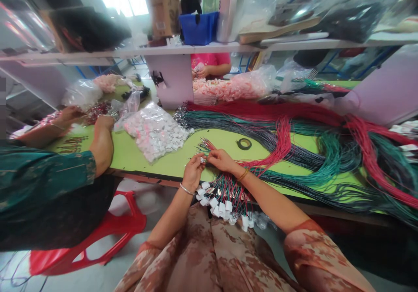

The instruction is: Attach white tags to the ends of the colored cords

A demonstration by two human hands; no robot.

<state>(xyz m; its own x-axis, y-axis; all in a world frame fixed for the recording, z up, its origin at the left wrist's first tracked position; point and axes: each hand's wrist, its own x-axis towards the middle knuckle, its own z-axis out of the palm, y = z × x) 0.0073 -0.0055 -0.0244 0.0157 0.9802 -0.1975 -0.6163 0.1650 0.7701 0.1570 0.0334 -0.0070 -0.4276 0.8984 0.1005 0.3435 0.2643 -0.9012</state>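
Observation:
My left hand [193, 170] is closed in a pinch on a small white connector [202, 159] over the front of the green table. Touching close on its right, my right hand [222, 160] has its fingers closed on wires whose stripped or crimped ends [205, 144] fan out beyond the fingers. Exactly which wires it grips is hidden. Below both hands, a bundle of red, green and black wires with white connectors [224, 208] hangs over the table edge. A bag of white connectors [155, 130] lies to the left, and a roll of black tape [244, 144] to the right.
Long bundles of red wires [261, 111] and green wires [329, 152] cover the right side of the table [212, 136]. At left, a co-worker's hands [104, 124] handle small parts beside a red stool [120, 226]. Another person sits across, under a shelf [209, 48] with a blue bin [199, 28].

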